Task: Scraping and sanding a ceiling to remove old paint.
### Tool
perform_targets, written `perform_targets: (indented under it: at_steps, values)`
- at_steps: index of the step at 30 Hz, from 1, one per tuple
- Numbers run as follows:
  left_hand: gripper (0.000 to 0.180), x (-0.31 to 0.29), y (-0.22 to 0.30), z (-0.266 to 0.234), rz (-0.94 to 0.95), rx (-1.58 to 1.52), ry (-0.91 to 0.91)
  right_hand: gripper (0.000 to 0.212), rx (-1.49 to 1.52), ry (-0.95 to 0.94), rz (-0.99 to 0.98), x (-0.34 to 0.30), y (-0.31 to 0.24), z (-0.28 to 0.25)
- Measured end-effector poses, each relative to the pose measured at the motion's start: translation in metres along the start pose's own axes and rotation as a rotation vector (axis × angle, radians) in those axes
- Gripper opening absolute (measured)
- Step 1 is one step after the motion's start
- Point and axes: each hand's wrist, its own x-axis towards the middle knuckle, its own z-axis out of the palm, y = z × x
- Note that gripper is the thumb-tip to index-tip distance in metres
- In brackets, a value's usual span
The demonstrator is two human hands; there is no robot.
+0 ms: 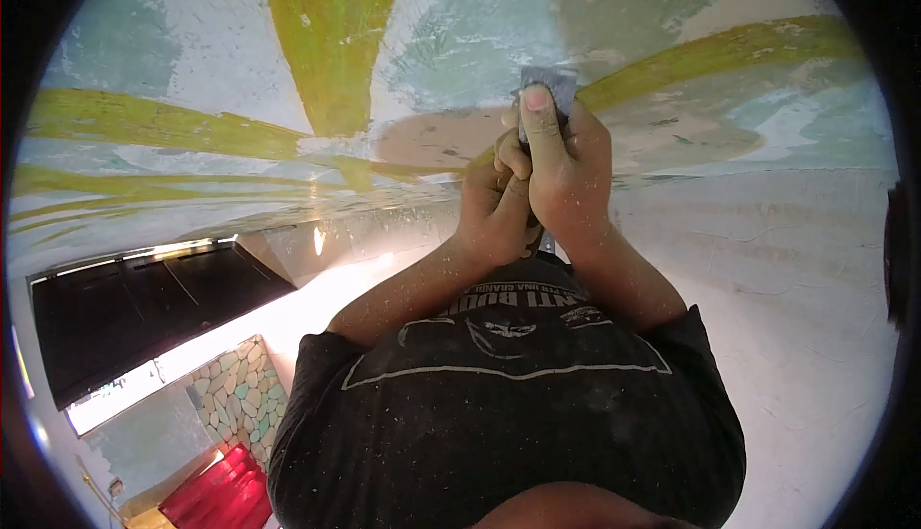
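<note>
Head: scraper (559, 80) in right hand (574, 169)

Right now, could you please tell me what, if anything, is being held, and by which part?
A flat scraper-like tool: the right hand holds its grey blade, thumb on the face; the left hand closes around its lower part, mostly hidden.

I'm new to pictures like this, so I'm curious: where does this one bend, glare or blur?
Head view, edges: the scene warps toward a rounded black rim; head view, lower left: the pale strip below the dark panel is washed out; head view, centre: the right hand and flat-bladed tool look fairly sharp.
</note>
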Motion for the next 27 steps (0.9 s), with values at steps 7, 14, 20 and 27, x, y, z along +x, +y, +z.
perform_targets:
  at_steps: [7,14,20,27]
  values:
    - [0.018,0.004,0.010,0.011,0.000,-0.015,0.059,0.033,0.007,0.045,0.026,0.002,-0.009,0.004]
    - [0.019,0.001,-0.006,0.005,0.059,0.053,0.100,0.031,0.030,0.111,0.085,-0.004,0.006,0.008]
    - [0.016,0.002,0.015,0.007,-0.006,-0.058,0.001,0.033,0.041,0.035,-0.050,0.004,-0.015,0.011]
    - [0.013,0.005,0.020,0.005,0.020,-0.116,-0.040,0.036,0.067,0.033,0.017,0.001,-0.020,0.011]
